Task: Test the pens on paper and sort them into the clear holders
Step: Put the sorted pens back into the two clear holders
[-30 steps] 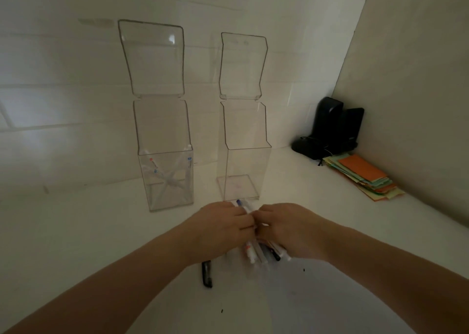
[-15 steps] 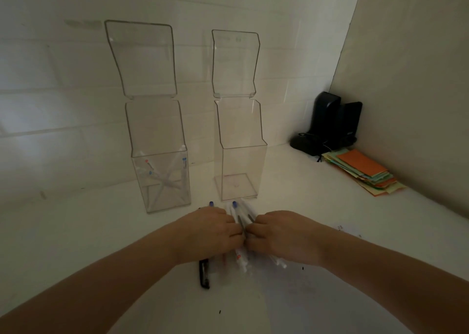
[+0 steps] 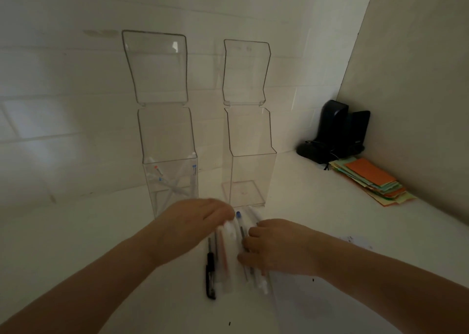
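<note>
Clear pens (image 3: 229, 257) under both hands

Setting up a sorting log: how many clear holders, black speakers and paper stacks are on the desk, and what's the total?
Clear holders: 2, the left holder and the right holder
Black speakers: 2
Stacks of coloured paper: 1
Total: 5

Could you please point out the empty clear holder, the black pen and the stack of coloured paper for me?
Empty clear holder (image 3: 251, 171): head view, on its front wall.
Black pen (image 3: 210, 270): head view, mid-barrel.
Stack of coloured paper (image 3: 369, 174): head view, on the orange top sheet.
</note>
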Demonstrator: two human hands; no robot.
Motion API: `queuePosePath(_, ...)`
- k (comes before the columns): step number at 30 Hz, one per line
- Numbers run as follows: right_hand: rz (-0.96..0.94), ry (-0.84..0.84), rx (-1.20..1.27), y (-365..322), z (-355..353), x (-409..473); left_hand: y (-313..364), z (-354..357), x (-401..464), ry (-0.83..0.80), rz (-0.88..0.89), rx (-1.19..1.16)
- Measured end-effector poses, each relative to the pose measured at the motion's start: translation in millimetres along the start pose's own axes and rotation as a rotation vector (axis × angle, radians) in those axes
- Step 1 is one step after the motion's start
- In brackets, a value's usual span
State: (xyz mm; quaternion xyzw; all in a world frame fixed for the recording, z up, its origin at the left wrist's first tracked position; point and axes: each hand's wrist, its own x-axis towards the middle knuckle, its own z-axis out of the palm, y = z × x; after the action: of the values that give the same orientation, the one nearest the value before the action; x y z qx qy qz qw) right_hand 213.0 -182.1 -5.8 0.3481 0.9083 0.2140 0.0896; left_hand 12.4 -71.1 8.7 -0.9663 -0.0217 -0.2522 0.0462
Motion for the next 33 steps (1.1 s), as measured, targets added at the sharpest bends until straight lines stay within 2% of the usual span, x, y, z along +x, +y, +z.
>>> queuePosePath(6, -0.044, -0.082, -0.016, 2.3, -11.5, 17.0, -2.9, -45.4, 21.7, 0.468, -0.286, -0.280)
queuePosePath(10, -0.071, -0.185, 0.030, 6.8, -18.0, 26.1, -14.8, -73.4, 28.0, 0.729, -0.443, -0.318)
queuePosePath(13, -0.105, -0.310, 0.134, 10.4, -29.9, 30.2, -28.4, -84.0, 28.2, 0.846, -0.547, -0.288)
queuePosePath(15, -0.058, -0.248, 0.162, 14.3, -37.5, 25.7, -38.9, -82.4, 24.0, 0.835, -0.652, -0.235)
queuePosePath(16, 0.006, -0.162, 0.195, 16.8, -43.3, 23.9, -43.7, -79.8, 20.8, 0.790, -0.704, -0.196)
queuePosePath(18, 0.272, 0.031, 0.381, 27.6, -62.6, 23.1, -52.8, -71.2, 14.2, 0.645, -0.744, -0.038)
queuePosePath(20, 0.629, 0.327, 0.712, 41.7, -90.2, 30.8, -58.8, -62.5, 10.8, 0.505, -0.739, 0.097)
queuePosePath(21, 0.739, 0.476, 0.800, 50.0, -101.3, 38.5, -59.1, -58.2, 9.8, 0.453, -0.745, 0.107)
queuePosePath(23, 0.833, 0.684, 0.921, 63.6, -114.9, 58.8, -55.9, -50.3, 6.7, 0.406, -0.778, 0.031)
queuePosePath(25, 0.872, 0.800, 1.059, 73.6, -118.2, 84.7, -53.5, -44.5, 3.4, 0.419, -0.797, -0.055)
queuePosePath(27, 0.930, 0.796, 1.112, 79.7, -112.3, 110.0, -52.1, -41.6, 2.5, 0.427, -0.819, -0.140)
queuePosePath(30, 1.012, 0.571, 1.092, 83.0, -98.0, 137.9, -49.2, -39.2, 1.5, 0.457, -0.862, -0.229)
queuePosePath(31, 1.024, 0.504, 1.099, 82.5, -94.5, 142.8, -47.3, -38.3, 0.4, 0.475, -0.862, -0.213)
queuePosePath(33, 1.017, 0.484, 1.122, 81.3, -92.4, 144.0, -42.3, -37.3, -3.3, 0.512, -0.841, -0.128)
